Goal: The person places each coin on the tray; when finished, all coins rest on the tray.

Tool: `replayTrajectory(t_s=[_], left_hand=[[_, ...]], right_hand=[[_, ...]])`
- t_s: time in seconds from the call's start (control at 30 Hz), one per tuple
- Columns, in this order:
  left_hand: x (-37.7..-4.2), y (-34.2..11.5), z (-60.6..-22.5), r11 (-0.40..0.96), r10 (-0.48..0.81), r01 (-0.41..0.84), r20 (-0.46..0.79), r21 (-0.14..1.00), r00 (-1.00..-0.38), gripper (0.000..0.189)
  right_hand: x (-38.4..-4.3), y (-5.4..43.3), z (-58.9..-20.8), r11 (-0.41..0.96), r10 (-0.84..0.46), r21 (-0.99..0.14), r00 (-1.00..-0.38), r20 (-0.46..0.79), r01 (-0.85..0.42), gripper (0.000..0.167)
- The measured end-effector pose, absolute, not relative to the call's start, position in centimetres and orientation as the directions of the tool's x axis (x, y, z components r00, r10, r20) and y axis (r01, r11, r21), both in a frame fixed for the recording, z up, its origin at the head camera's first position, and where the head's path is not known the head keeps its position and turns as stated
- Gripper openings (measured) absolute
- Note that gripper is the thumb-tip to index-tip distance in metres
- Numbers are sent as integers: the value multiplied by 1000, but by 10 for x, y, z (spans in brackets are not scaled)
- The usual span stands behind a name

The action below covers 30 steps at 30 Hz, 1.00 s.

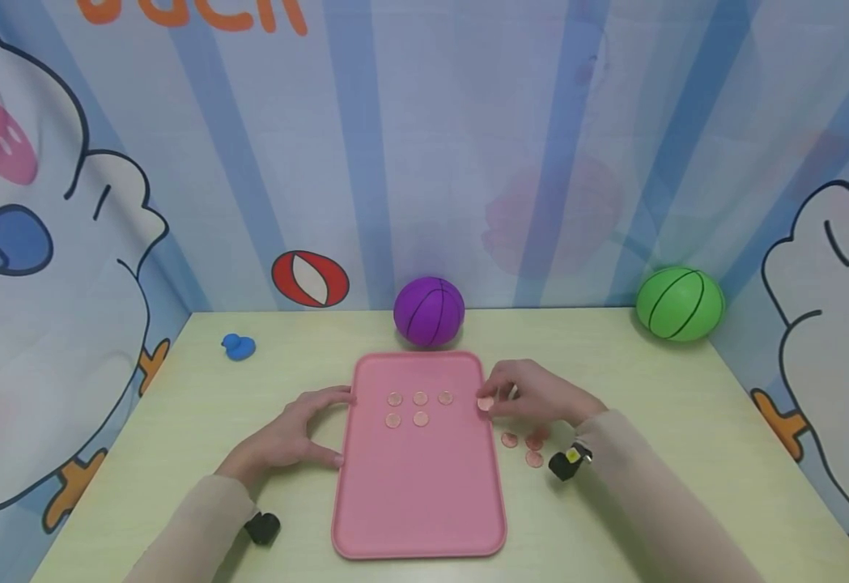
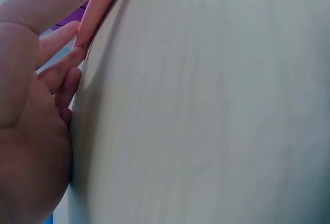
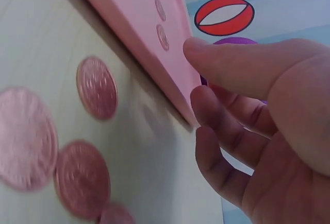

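A pink tray [image 1: 421, 494] lies on the table with several copper-coloured coins [image 1: 420, 398] near its far end, three in the back row and two in front of them. My left hand [image 1: 286, 433] is at the tray's left side, its outstretched fingers and thumb touching the rim. At the right rim, my right hand [image 1: 536, 395] pinches a coin [image 1: 485, 403] between thumb and fingers; in the right wrist view the thumb hides it. Loose coins [image 3: 97, 87] lie on the table right of the tray, below the right hand.
Behind the tray sits a purple ball [image 1: 429, 312]. A green ball [image 1: 681, 304] stands at the back right corner, and a small blue toy duck [image 1: 238, 346] at the back left. A printed fabric backdrop [image 1: 424, 162] rises along the table's far edge.
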<state>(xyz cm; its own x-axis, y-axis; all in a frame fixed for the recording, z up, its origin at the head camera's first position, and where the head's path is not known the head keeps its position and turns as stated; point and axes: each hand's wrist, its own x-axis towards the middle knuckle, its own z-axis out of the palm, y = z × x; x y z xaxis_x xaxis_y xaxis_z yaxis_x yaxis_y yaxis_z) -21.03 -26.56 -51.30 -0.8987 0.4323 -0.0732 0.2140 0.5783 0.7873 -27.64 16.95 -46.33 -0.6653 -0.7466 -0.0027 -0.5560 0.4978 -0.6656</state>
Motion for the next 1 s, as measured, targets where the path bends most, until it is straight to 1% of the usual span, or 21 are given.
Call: replayTrajectory(t_s=[0.17,0.33,0.5,0.7,0.9,1.0], left_hand=[[-210,-265,-513,579,434,222,-67,784,-898,94],[-210,-265,-513,576,439,230,-60,785,-896,94],[-211,-266,-515,579,444,243,-51,778,-895,93],[-211,-266,-516,580,446,246,-50,777,-894,93],[-210,-266,-515,585,441,241,-55,775,-896,93],[-210,-266,-515,589,439,236,-61,773,-896,94]], right_hand=[[-274,156,-466,496,-741,-683,-672,-10,-537,24],[-271,142,-472,503,-716,-732,-696,-54,-459,27],[-267,130,-476,524,-704,-714,-708,-57,-463,26],[-262,123,-481,568,-664,-724,-738,-120,-393,23],[-261,120,-482,568,-656,-720,-747,-103,-399,22],[-263,120,-482,568,-664,-703,-744,-83,-429,20]])
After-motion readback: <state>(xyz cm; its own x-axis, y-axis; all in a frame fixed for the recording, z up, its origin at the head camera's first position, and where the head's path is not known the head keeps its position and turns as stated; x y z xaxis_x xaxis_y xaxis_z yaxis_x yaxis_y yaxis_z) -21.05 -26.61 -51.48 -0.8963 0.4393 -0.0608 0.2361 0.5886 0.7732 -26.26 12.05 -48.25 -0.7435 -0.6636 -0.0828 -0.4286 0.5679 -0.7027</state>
